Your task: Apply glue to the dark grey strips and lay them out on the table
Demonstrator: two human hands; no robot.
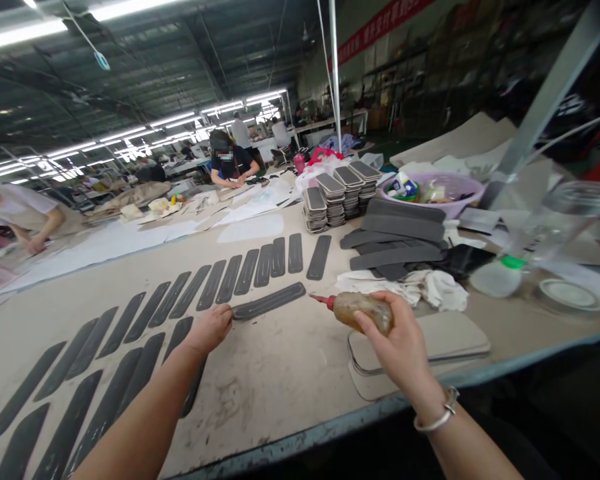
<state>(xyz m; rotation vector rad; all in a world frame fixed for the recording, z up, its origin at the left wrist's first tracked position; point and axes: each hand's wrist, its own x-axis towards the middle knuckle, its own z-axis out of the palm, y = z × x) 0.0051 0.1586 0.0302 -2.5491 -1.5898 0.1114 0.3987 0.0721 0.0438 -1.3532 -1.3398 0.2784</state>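
Note:
My left hand [214, 328] pinches the near end of a dark grey strip [270, 301], which lies at a slant with a shiny line round its edge. In my right hand [400, 340] is an amber squeeze bottle [364, 311]. Its red nozzle points left, a little beyond the strip's far end. Rows of similar dark strips [210, 285] lie to the left and behind, many of them glossy. One strip [319, 257] at the right end of the back row looks matt. Below the bottle is a stack of beige rounded panels [445, 337].
Behind on the right are stacked edged panels [335, 193], loose dark pieces [400, 233], a purple basin [460, 193] and a white cloth [430, 288]. A clear jar [570, 207] and a round lid [570, 295] stand far right. People work at tables beyond.

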